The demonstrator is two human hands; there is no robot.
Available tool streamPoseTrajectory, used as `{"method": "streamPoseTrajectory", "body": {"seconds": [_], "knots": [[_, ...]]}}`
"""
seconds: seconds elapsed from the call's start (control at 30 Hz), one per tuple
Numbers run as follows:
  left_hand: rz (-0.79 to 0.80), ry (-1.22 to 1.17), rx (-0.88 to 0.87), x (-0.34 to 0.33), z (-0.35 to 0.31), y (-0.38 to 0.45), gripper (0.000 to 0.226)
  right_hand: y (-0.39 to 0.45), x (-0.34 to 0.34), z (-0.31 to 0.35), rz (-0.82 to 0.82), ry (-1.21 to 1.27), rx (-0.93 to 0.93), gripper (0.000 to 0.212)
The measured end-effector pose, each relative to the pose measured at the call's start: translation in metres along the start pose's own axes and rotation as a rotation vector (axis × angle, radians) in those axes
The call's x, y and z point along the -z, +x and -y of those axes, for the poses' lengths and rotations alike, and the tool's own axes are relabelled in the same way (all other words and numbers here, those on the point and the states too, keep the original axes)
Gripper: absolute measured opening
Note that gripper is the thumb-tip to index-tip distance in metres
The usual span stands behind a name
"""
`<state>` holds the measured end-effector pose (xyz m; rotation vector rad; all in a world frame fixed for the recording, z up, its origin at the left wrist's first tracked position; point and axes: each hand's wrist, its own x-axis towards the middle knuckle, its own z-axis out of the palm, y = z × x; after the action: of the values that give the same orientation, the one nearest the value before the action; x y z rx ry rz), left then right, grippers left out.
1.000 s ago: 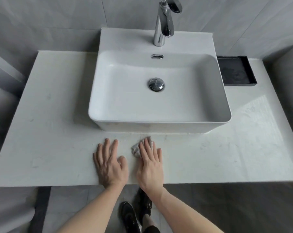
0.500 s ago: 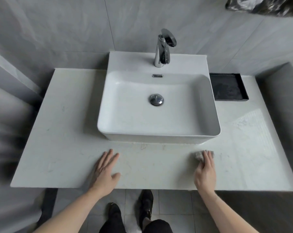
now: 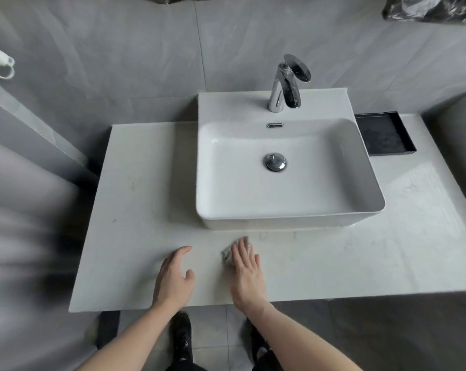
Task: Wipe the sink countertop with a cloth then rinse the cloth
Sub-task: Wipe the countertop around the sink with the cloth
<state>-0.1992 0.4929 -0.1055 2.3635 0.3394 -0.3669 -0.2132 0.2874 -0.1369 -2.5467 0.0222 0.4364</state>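
Wiping underway: right hand (image 3: 246,277), fingers flat, presses cloth (image 3: 227,254) on countertop (image 3: 360,263); left hand (image 3: 173,277) rests open; rinse at faucet (image 3: 286,84) pending.

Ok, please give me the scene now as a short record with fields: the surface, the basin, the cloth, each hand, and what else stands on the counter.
surface: white countertop, wall-mounted, grey tiled wall behind
basin: white rectangular sink sitting on top, chrome faucet at the back, drain plug in the middle
cloth: small grey cloth, on the counter in front of the sink
right hand: flat, fingers straight, pressing the cloth
left hand: on the front of the counter, holds nothing
other: black tray right of the sink
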Motion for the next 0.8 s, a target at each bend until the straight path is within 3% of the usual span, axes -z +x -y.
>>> {"method": "streamPoseTrajectory", "body": {"seconds": [0.13,0.23,0.37,0.5,0.6,0.67,0.8], "knots": [[-0.1,0.132,-0.01,0.063,0.075,0.021,0.055,-0.001,-0.021,0.034,0.0,0.149,0.02,0.099],[-0.182,0.204,0.058,0.108,0.125,0.033,0.055,-0.003,-0.013,0.021,-0.228,0.274,-0.138,0.079],[-0.212,0.236,0.221,0.15,0.18,0.051,0.066,-0.004,0.019,-0.008,-0.439,0.216,-0.377,0.055],[-0.117,0.173,0.347,0.162,0.205,0.065,0.072,-0.001,0.029,-0.044,-0.342,0.126,-0.493,0.057],[-0.023,0.056,0.417,0.157,0.197,0.067,0.068,0.0,0.006,-0.035,-0.325,0.027,-0.475,0.059],[-0.051,-0.008,0.426,0.154,0.188,0.065,0.067,-0.002,-0.023,-0.007,-0.344,-0.004,-0.417,0.067],[-0.129,-0.029,0.451,0.146,0.185,0.066,0.063,-0.009,-0.082,0.073,-0.26,0.066,-0.124,0.088]]}}
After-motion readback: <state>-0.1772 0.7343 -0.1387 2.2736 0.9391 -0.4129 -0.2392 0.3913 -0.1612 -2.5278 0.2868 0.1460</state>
